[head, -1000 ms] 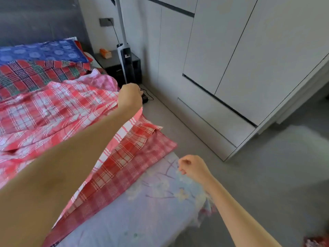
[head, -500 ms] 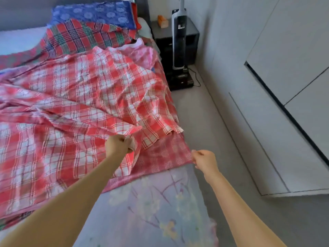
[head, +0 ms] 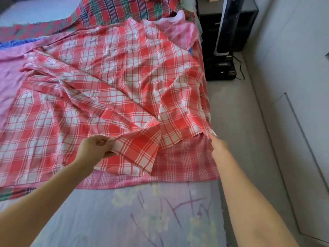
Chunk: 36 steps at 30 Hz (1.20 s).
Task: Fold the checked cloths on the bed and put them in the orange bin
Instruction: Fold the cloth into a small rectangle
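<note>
A large red-and-white checked cloth (head: 106, 82) lies rumpled across the bed. My left hand (head: 94, 148) pinches a folded-over edge of it near the cloth's front. At the bed's right side my right hand (head: 216, 144) grips the cloth's front right corner. Under it lies a finer, darker red checked cloth (head: 181, 168). A red, green and blue checked cloth (head: 121, 9) lies at the far end of the bed. The orange bin is not in view.
The bed's pale floral sheet (head: 142, 214) shows in front of the cloths. A pink cloth (head: 8, 82) lies at the left. A black upright vacuum (head: 226, 27) stands by a dark nightstand (head: 249, 8). Grey floor (head: 240, 122) and white wardrobe doors (head: 302, 86) run along the right.
The view has tilted down onto the bed. My left hand has come down from high over the bed to the cloth's front edge. My right hand has reached forward and taken the corner.
</note>
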Available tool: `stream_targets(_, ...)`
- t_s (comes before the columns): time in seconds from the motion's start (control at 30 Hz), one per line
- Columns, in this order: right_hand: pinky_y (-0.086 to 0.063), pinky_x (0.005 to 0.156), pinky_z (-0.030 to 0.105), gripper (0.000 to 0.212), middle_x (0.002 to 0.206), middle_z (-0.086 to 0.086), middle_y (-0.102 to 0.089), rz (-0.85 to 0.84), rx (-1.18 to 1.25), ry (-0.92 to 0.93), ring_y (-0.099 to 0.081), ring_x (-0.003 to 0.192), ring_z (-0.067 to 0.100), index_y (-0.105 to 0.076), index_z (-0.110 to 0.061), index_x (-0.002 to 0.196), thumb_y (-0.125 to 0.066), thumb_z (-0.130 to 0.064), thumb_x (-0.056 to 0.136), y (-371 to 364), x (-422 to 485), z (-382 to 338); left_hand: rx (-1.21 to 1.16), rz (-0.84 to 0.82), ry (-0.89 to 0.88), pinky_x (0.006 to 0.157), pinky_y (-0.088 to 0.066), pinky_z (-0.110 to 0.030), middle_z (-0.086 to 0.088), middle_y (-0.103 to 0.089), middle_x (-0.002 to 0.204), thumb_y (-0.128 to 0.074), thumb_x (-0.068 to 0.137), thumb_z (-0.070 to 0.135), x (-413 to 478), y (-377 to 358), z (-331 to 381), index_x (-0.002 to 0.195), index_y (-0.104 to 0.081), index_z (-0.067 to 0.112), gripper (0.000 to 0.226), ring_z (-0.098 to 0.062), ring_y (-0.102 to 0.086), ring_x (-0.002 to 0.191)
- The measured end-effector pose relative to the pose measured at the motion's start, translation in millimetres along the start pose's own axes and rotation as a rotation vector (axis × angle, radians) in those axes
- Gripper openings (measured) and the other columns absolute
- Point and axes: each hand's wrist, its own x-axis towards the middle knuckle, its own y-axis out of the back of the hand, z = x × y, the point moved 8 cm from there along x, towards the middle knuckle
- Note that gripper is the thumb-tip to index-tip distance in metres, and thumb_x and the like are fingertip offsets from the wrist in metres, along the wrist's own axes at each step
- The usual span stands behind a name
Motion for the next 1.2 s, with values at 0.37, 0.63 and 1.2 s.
stream_targets(0.37, -0.041, 0.076, 0.039, 0.021, 0.095, 0.017, -0.058, 0.387, -0.318, 0.658, -0.054, 0.087, 0.03, -0.054, 0.0, 0.103, -0.041, -0.015, 0.095, 9, -116, -75, -0.295, -0.005, 0.147, 0.063, -0.056, -0.025, -0.014, -0.065, 0.094, -0.053, 0.095, 0.014, -18, 71, -24, 0.102, -0.059, 0.002, 0.016, -0.018, -0.066, 0.077)
stream_targets(0.63, -0.03, 0.051, 0.028, 0.016, 0.067, -0.004, -0.042, 0.131, -0.337, 1.035, -0.038, 0.06, 0.013, -0.04, -0.01, 0.079, -0.039, -0.005, 0.094, -44, -354, -114, -0.296, 0.228, -0.287, 0.055, -0.055, -0.022, -0.01, -0.066, 0.082, -0.06, 0.088, 0.004, -49, 257, 110, 0.085, -0.065, 0.007, 0.007, -0.018, -0.062, 0.07)
stream_targets(1.2, -0.055, 0.065, 0.059, 0.012, 0.07, 0.028, -0.065, -0.307, 0.14, 1.14, -0.063, 0.062, 0.042, -0.07, 0.003, 0.067, -0.067, 0.001, 0.078, -141, -770, -94, 0.322, -0.26, -1.17, 0.07, -0.057, -0.032, -0.008, -0.072, 0.066, -0.061, 0.089, 0.01, -297, 382, 264, 0.072, -0.073, 0.002, 0.023, -0.019, -0.069, 0.063)
